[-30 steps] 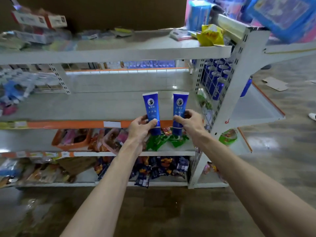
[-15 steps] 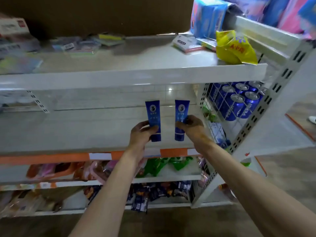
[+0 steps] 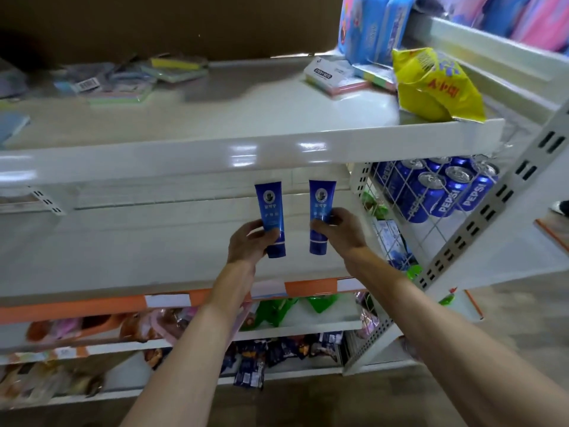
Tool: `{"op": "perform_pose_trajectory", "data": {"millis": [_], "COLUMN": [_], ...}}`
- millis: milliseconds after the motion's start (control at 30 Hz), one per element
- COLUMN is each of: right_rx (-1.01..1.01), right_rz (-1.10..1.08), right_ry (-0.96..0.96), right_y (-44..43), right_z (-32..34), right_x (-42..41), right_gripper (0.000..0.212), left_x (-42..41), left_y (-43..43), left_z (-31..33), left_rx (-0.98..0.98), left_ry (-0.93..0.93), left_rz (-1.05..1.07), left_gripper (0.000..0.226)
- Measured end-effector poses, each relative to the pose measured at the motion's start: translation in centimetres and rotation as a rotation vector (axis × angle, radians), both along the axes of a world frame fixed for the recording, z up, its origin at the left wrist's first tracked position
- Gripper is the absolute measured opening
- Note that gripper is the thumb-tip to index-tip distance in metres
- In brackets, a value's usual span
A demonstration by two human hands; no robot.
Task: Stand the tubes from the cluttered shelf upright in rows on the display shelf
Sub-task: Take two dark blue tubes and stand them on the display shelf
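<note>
Hands first: the left hand [image 3: 249, 241] is wrapped round the lower half of the left tube [image 3: 271, 211], thumb across the front. The right hand [image 3: 341, 232] pinches the lower half of the right tube [image 3: 321, 208] much the same way. So both are busy, one blue tube each.

The bit that matters imo is how the tubes sit over the display shelf [image 3: 123, 257]. Both have their long axis close to vertical, flat crimped end up and cap end down, side by side with a clear gap between them. The left tube leans a touch, top tipped to the left, and the right one looks straighter. They're out at the right end of the board, near the wire side panel with the Pepsi cans [image 3: 440, 192] behind it, and set back from the orange front strip [image 3: 311, 286].

The board is right under the caps, so I'd guess the next move is just straight down and let go. Can't tell from here whether the caps are touching it or hanging just above. Neither hand looks nearer than the other. I'd watch the leaning one, since it might topple once it's released.
</note>
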State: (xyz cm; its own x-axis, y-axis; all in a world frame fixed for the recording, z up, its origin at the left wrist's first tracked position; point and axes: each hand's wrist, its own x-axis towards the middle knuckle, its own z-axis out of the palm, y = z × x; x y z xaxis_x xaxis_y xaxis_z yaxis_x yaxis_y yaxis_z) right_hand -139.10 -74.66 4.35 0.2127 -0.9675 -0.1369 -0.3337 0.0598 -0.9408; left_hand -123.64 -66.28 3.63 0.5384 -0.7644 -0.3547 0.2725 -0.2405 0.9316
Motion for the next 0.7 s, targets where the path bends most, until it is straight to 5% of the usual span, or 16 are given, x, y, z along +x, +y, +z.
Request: {"op": "perform_pose_trajectory", "data": {"millis": [700], "right_rx": [-0.109], "right_rz": [0.011], "right_ry": [-0.172], "right_y": [5.6], "right_z": [-4.0], "right_x": [-3.7], "right_gripper": [0.034], "left_x": [-1.8], "left_y": [5.9], "left_z": [-5.8], "left_rx": [-0.182], "left_ry": [-0.063], "left_rz": [0.015], "left_gripper": [0.035]}}
